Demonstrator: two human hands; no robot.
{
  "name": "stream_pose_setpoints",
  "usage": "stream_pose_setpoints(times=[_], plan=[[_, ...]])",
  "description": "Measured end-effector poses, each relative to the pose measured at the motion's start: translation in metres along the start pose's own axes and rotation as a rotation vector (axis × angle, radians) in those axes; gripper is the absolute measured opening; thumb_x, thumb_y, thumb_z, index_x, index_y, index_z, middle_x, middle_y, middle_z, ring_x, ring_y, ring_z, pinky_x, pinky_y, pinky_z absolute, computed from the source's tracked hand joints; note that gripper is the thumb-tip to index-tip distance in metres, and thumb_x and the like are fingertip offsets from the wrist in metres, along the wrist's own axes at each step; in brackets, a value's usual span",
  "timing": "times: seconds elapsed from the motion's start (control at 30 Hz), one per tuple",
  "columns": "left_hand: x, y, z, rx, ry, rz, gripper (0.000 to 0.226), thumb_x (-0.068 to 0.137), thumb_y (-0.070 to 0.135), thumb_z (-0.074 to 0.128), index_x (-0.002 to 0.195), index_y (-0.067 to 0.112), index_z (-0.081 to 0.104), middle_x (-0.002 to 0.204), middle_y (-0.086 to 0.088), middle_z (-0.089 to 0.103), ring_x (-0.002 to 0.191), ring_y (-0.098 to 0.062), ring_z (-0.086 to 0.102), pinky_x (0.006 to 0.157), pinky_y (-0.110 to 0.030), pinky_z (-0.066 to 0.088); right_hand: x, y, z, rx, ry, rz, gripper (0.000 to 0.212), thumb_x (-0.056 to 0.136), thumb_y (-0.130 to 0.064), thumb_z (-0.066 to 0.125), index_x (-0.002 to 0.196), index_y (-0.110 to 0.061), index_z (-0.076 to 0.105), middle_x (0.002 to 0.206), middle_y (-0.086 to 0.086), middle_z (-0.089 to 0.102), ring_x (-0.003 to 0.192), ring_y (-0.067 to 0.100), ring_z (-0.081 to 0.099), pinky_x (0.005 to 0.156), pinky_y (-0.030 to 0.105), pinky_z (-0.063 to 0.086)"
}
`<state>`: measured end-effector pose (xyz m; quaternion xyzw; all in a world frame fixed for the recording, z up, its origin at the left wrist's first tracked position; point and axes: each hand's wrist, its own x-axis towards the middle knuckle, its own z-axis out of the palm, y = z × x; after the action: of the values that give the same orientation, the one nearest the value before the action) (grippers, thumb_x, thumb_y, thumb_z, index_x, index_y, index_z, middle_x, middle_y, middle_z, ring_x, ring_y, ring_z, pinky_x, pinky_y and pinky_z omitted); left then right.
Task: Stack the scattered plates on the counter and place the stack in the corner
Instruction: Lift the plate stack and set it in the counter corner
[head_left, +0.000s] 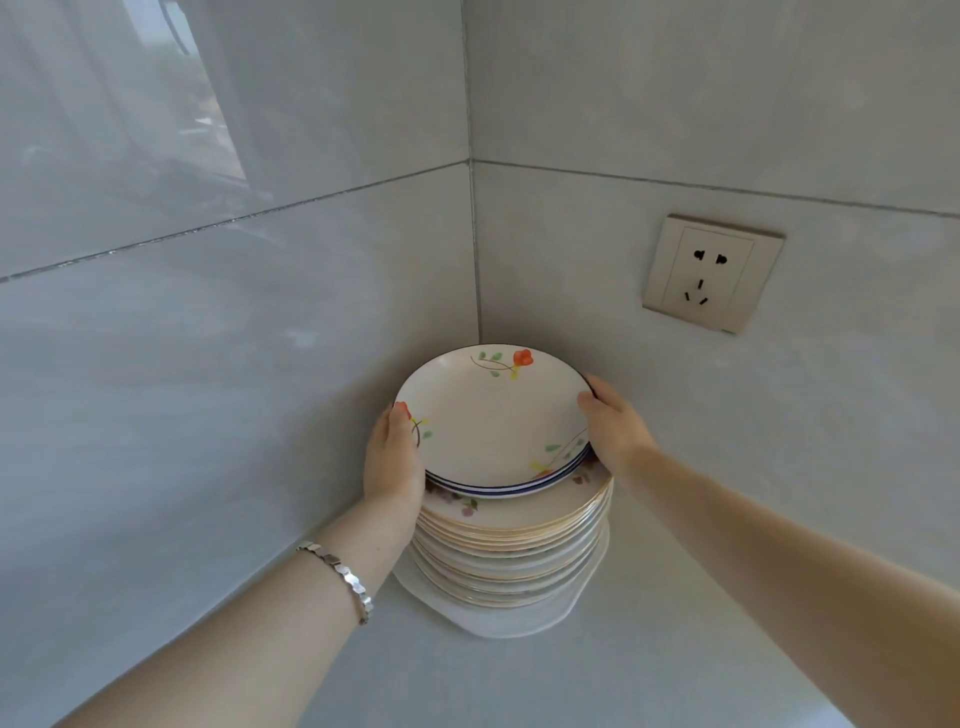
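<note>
Gripping the stack of plates (506, 525) at its top, her left hand (392, 457) and right hand (613, 426) have it in the corner; only letting go seems left.

No legible text, labels, brands, numbers or signs anywhere in view. Plates (493, 415): painted flowers and rim bands only, no lettering. Socket (712, 273): blank face, no readable marking. Wall tiles (208, 364) and counter (519, 686): unmarked. Bracelet (340, 574): no inscription can be made out.
</note>
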<state>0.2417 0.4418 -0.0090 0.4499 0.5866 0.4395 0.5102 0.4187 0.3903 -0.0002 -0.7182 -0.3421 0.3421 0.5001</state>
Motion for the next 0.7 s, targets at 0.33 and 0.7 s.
stream_pose_setpoints(times=[0.33, 0.7], plan=[[0.003, 0.002, -0.002, 0.152, -0.07, 0.05, 0.042, 0.101, 0.032, 0.025, 0.138, 0.021, 0.042, 0.14, -0.005, 0.05, 0.127, -0.026, 0.047, 0.108, -0.035, 0.036, 0.0, -0.001, -0.001, 0.013, 0.006, -0.018, 0.045, 0.094, -0.006, 0.03, 0.132, -0.02, 0.051, 0.124, 0.007, 0.057, 0.102, 0.021, 0.049, 0.086, 0.026, 0.038], [-0.004, -0.024, -0.007, -0.078, -0.081, -0.213, 0.053, 0.09, 0.055, 0.03, 0.14, 0.038, 0.035, 0.142, 0.002, 0.049, 0.13, -0.026, 0.046, 0.11, -0.047, 0.036, -0.038, 0.03, 0.002, 0.178, 0.065, 0.232, 0.044, 0.099, -0.032, 0.027, 0.14, -0.022, 0.038, 0.131, 0.009, 0.053, 0.111, 0.024, 0.05, 0.094, 0.033, 0.038]])
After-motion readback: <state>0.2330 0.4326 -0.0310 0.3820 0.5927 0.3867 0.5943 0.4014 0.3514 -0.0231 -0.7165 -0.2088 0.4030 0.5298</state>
